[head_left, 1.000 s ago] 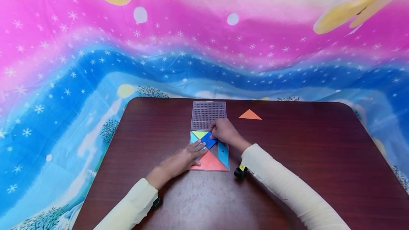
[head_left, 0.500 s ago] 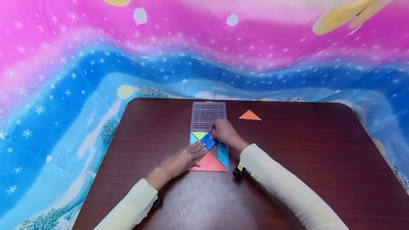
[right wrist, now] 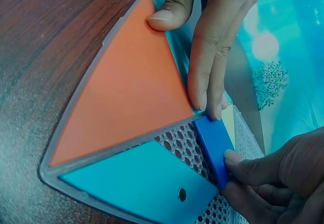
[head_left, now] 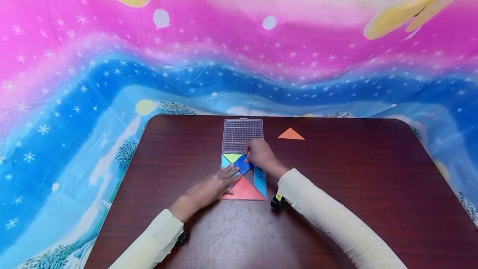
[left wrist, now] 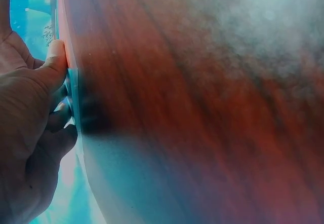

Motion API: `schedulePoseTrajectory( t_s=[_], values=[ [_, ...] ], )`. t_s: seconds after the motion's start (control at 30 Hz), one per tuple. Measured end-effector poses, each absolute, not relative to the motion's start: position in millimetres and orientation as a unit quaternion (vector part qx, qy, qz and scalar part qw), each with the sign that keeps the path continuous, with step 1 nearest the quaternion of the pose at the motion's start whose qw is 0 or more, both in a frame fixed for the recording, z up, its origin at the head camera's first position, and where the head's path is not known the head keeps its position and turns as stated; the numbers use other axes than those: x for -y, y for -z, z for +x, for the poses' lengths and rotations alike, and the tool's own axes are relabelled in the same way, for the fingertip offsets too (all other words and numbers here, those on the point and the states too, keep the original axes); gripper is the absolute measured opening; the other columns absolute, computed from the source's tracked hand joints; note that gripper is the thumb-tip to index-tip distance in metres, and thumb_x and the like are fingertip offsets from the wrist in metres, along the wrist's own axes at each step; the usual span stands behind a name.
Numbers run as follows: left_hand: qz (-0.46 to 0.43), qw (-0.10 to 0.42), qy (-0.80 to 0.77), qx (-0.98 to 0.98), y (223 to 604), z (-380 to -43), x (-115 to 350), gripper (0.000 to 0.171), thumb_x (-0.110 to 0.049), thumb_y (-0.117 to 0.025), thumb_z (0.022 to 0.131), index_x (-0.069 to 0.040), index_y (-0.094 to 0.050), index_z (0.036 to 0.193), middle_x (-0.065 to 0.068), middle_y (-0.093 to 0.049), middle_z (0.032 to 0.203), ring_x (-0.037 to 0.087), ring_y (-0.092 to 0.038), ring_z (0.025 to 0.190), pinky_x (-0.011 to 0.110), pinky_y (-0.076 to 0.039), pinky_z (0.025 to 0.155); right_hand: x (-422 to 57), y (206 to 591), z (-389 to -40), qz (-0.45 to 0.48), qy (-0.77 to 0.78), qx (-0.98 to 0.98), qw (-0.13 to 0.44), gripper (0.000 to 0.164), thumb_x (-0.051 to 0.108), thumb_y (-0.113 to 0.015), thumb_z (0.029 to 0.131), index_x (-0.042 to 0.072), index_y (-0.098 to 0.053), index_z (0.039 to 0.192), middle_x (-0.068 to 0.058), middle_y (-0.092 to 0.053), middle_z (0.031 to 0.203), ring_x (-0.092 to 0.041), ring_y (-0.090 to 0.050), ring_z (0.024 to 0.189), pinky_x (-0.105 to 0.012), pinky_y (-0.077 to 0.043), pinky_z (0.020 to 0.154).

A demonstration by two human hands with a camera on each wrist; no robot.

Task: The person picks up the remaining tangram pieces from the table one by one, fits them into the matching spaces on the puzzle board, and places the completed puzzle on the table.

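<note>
Blue piece [head_left: 242, 167] is over the tray's near half [right wrist: 182, 145], right hand [head_left: 260, 154] pinching its right side, left hand [head_left: 215, 186] pretty much straight-fingered by its left, thumb on the red triangle [head_left: 245, 190]

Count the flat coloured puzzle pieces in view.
6: lime piece, cyan piece, coral piece and teal piece in the case; blue piece pinched by the right hand; orange triangle on the table. Others may hide under the left hand.

Smooth blue tile [right wrist: 211, 142], plastic-looking case [right wrist: 182, 144], wood-grain tabletop [head_left: 373, 169] (softly glossy), cloth backdrop [head_left: 224, 15]
</note>
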State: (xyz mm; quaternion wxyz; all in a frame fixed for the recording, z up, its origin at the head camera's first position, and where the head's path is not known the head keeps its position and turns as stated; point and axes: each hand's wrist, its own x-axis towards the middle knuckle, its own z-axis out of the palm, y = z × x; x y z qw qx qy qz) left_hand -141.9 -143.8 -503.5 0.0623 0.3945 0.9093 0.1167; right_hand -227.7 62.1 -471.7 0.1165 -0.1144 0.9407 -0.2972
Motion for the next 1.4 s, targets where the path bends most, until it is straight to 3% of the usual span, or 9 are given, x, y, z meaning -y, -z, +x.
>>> schedulePoseTrajectory(
  t_s=[0.3, 0.63, 1.1, 1.4],
  values=[
    [0.395, 0.057, -0.114, -0.91, 504.6, -141.8, 144.4, 0.054, -0.031, -0.061, 0.103, -0.012, -0.05, 0.153, 0.01, -0.044, 0.162, 0.029, -0.038, 0.152, 0.043, -0.045, 0.116, -57.4, 471.5, -225.8, -0.092, 0.286, -0.947, 0.111, 0.006, 0.007, -0.076, 0.092, 0.002, -0.076, 0.089, -0.007, -0.073, 0.084, -0.014, -0.067, 0.068, -0.03, -0.063, 0.068],
    [0.385, 0.072, -0.134, -0.91, 506.8, -140.4, 144.6, 0.055, -0.031, -0.062, 0.102, -0.013, -0.049, 0.153, 0.009, -0.043, 0.163, 0.029, -0.037, 0.153, 0.044, -0.046, 0.114, -55.2, 477.7, -226.0, -0.084, 0.279, -0.951, 0.106, 0.005, 0.007, -0.077, 0.09, 0.004, -0.075, 0.087, -0.006, -0.072, 0.081, -0.015, -0.066, 0.069, -0.029, -0.063, 0.067],
    [0.398, 0.055, -0.122, -0.907, 505.1, -141.6, 144.7, 0.055, -0.028, -0.064, 0.102, -0.011, -0.05, 0.153, 0.012, -0.044, 0.162, 0.031, -0.039, 0.152, 0.044, -0.044, 0.116, -57.2, 478.0, -228.1, -0.091, 0.284, -0.949, 0.099, 0.005, 0.007, -0.077, 0.09, 0.006, -0.075, 0.085, -0.006, -0.071, 0.083, -0.015, -0.065, 0.07, -0.028, -0.062, 0.066],
    [0.392, 0.062, -0.123, -0.91, 504.3, -140.6, 144.1, 0.054, -0.029, -0.062, 0.104, -0.012, -0.049, 0.154, 0.01, -0.041, 0.163, 0.03, -0.036, 0.153, 0.043, -0.044, 0.117, -82.5, 466.5, -237.3, -0.1, 0.31, -0.94, 0.099, 0.002, 0.005, -0.075, 0.091, 0.003, -0.074, 0.09, -0.004, -0.067, 0.074, -0.015, -0.064, 0.067, -0.026, -0.053, 0.06]
  ],
)
